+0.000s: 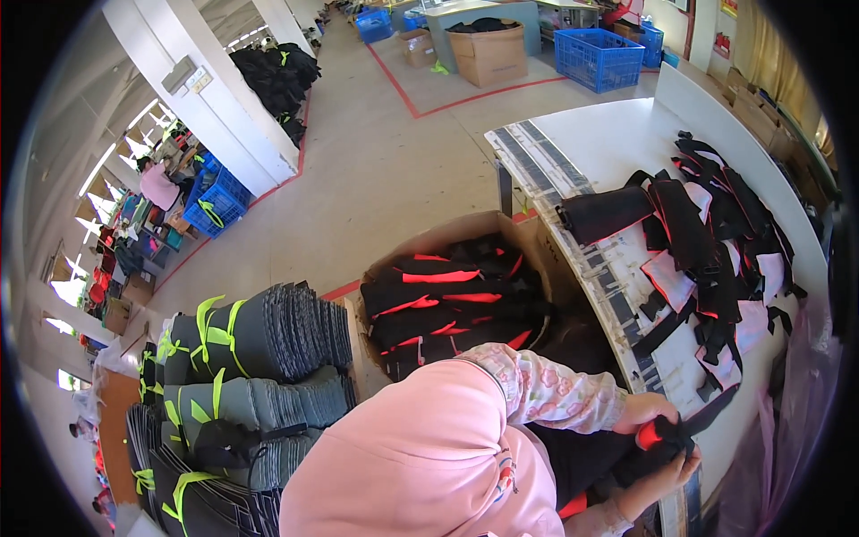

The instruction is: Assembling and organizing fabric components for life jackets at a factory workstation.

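Both my hands are at the lower right, at the near edge of a white worktable [617,134]. My left hand [646,411], coming out of a floral cuff on a pink sleeve, grips the top of a black fabric piece with a red end [669,436]. My right hand [664,481] holds the same piece from below, fingers curled around it. A black strap of this piece trails up to the right over the table. My pink-clad shoulder hides what lies beneath my arms.
An open cardboard box [528,234] of black and red fabric pieces stands beside the table. Grey pad bundles [268,336] tied with neon-green straps are stacked on the left. Black strap pieces [716,233] cover the tabletop. Blue crates [598,56] stand far off; another person [159,185] sits at left.
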Tool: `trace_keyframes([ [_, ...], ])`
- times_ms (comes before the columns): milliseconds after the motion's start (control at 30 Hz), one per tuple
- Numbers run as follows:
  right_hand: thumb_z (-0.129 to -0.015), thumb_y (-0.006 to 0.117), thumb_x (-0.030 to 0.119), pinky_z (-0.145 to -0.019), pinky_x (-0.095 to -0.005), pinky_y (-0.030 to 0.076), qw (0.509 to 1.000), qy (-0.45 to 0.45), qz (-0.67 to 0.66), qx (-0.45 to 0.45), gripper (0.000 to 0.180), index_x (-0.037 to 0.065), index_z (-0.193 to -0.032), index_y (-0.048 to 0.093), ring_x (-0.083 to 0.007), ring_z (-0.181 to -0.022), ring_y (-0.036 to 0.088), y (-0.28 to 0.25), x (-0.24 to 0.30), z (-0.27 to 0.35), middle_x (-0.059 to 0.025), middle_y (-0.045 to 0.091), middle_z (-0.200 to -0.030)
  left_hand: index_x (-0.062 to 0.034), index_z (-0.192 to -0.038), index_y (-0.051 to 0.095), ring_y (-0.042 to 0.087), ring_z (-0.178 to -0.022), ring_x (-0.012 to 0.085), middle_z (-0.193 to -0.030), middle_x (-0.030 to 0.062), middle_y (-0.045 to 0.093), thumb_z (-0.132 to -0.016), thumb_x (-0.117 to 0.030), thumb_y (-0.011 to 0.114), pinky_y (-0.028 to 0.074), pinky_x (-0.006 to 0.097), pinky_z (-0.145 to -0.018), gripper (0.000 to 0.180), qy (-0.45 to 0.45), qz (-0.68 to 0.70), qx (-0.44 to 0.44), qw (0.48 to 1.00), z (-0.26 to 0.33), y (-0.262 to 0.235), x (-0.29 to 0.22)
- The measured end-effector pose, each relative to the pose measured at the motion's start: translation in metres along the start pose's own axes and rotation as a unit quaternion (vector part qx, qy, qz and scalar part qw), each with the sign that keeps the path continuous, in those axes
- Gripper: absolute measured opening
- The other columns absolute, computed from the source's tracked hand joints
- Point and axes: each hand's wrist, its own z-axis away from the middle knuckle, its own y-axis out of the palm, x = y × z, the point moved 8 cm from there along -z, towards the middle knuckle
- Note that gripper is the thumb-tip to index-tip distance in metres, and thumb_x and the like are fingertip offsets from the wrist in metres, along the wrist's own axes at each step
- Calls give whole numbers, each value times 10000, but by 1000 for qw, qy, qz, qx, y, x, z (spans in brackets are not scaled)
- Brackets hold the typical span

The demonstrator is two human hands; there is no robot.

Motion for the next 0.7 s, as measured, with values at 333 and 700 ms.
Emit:
trace_keyframes([
  [333,-949,452,375,-1009,-444,377,940,148,-305,41,535,36,-1356,371,-285,-1193,470,28,37,18,-138,470,-1304,-27,-717,541,555,-617,287,-632,120,533,-745,-243,591,422,378,-577,223,424,-608,28,671,3,39,-61],
  [700,-906,496,309,-732,-477,400,974,-182,125,-49,386,-55,-1027,459,-359,-807,476,5,89,7,-217,485,-907,-97,-701,466,513,-536,140,-669,14,432,-841,-245,625,495,346,-472,258,29,-16,-163,986,29,16,-36],
])
